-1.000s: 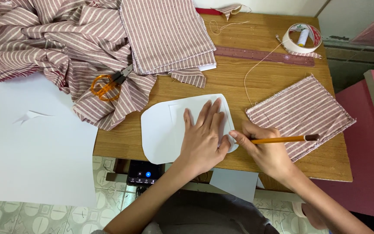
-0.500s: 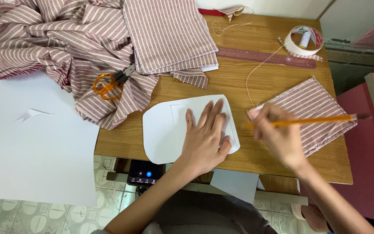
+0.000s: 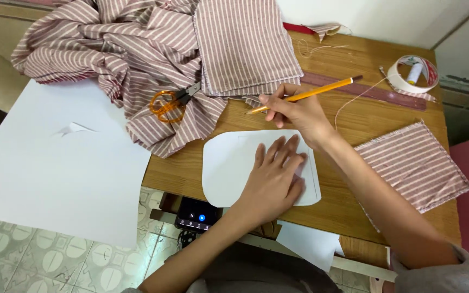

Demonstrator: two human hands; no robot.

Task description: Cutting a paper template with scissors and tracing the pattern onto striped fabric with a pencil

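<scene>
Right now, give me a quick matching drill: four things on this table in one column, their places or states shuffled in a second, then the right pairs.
1. pencil
2. scissors
3. paper pattern
4. tape roll

A. lying on the striped fabric heap
B. far right corner of the table
C. held in the right hand
D. pressed flat under the left hand

Pairs: 1-C, 2-A, 3-D, 4-B

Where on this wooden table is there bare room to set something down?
Bare wood lies between the paper pattern and the small striped fabric piece, crossed by a loose thread. A strip lies left of the pattern. The back is crowded: striped fabric heap, orange scissors, ruler. The left hand presses the pattern; the right hand holds a pencil.
</scene>
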